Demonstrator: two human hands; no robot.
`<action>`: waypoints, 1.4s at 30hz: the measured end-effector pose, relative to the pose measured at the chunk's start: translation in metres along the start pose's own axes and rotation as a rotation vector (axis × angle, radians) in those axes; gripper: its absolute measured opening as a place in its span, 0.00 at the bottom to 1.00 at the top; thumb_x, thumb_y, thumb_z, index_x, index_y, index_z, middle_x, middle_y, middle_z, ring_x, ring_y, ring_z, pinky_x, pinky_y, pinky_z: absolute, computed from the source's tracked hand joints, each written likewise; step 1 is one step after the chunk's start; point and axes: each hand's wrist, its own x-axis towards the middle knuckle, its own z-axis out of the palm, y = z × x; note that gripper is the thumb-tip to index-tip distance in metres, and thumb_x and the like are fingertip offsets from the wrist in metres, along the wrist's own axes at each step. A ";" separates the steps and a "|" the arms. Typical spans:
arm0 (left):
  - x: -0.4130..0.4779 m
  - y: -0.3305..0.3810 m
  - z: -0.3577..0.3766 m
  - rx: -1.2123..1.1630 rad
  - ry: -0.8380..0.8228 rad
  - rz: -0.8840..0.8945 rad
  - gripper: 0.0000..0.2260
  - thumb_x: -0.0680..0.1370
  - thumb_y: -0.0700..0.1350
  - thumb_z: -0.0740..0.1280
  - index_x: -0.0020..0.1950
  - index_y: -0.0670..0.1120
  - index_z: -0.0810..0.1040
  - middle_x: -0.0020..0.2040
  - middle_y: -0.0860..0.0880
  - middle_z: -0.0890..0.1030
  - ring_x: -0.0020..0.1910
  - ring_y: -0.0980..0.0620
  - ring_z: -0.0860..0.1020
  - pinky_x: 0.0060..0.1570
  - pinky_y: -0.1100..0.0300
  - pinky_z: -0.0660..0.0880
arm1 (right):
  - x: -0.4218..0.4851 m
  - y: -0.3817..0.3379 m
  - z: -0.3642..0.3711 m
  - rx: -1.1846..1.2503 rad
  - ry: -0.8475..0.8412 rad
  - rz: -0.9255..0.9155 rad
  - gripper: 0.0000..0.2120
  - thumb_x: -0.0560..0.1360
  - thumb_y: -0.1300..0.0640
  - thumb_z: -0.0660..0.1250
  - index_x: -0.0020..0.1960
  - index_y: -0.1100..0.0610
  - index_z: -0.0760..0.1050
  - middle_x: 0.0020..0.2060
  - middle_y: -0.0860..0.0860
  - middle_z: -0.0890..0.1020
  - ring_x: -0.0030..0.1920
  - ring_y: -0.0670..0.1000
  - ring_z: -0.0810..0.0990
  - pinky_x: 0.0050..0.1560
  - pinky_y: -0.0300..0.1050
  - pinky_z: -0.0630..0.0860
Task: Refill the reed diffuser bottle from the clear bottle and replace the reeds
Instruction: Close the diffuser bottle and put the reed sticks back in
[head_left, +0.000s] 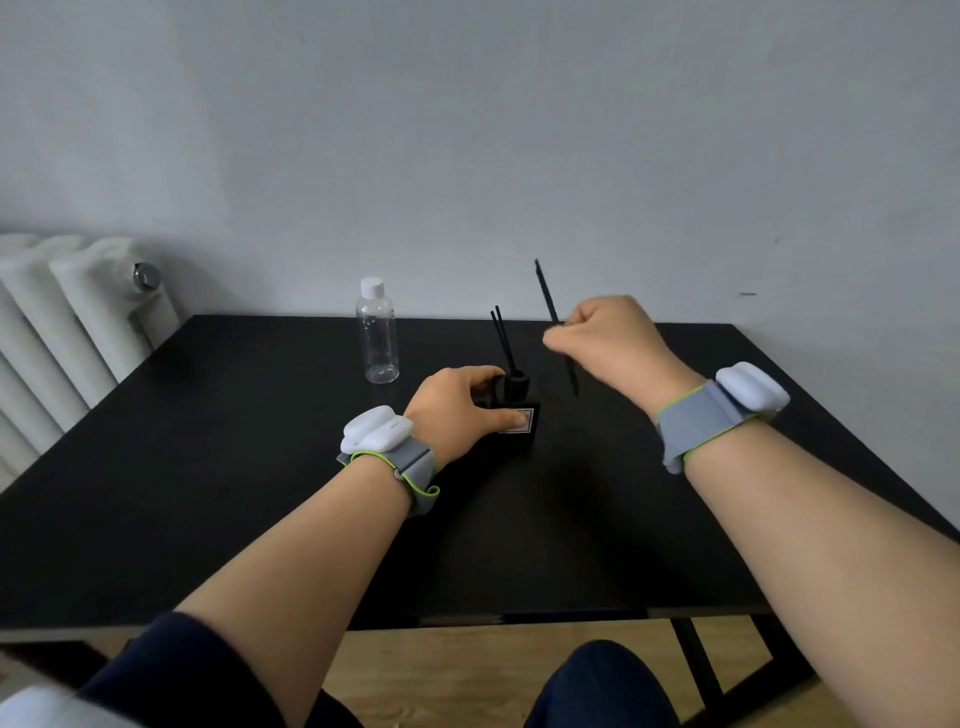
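On the black table (260, 467) the left hand (457, 410) grips the black reed diffuser bottle (517, 415) — two dark reeds (503, 338) stand tilted in its neck. The right hand (608, 343) pinches another reed (548, 296) in the air just right of the bottle. A clear capped bottle (378, 335) stands upright behind — a white radiator (67, 322) at far left.

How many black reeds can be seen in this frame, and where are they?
3. Two reeds stand in the diffuser bottle, which the left hand steadies. The right hand holds one reed in the air, though blur could hide another.
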 end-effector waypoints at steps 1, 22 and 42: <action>0.000 0.000 0.000 0.005 0.000 0.003 0.27 0.68 0.49 0.77 0.65 0.49 0.75 0.56 0.52 0.81 0.53 0.57 0.77 0.54 0.65 0.69 | -0.002 -0.007 -0.001 0.105 0.023 -0.007 0.08 0.65 0.56 0.69 0.34 0.60 0.74 0.29 0.53 0.71 0.31 0.49 0.68 0.33 0.41 0.65; 0.002 -0.003 0.000 0.042 -0.013 0.028 0.29 0.68 0.51 0.75 0.67 0.50 0.73 0.61 0.52 0.80 0.59 0.55 0.77 0.56 0.65 0.68 | -0.017 -0.015 0.044 0.304 0.135 -0.096 0.05 0.67 0.59 0.69 0.37 0.61 0.76 0.29 0.47 0.75 0.32 0.46 0.72 0.36 0.41 0.71; -0.001 -0.002 0.004 0.003 0.033 0.028 0.23 0.68 0.49 0.76 0.61 0.49 0.78 0.49 0.54 0.79 0.51 0.55 0.78 0.53 0.63 0.71 | -0.037 0.028 0.022 0.025 -0.153 0.074 0.05 0.73 0.57 0.65 0.46 0.51 0.78 0.39 0.48 0.82 0.43 0.51 0.83 0.49 0.51 0.81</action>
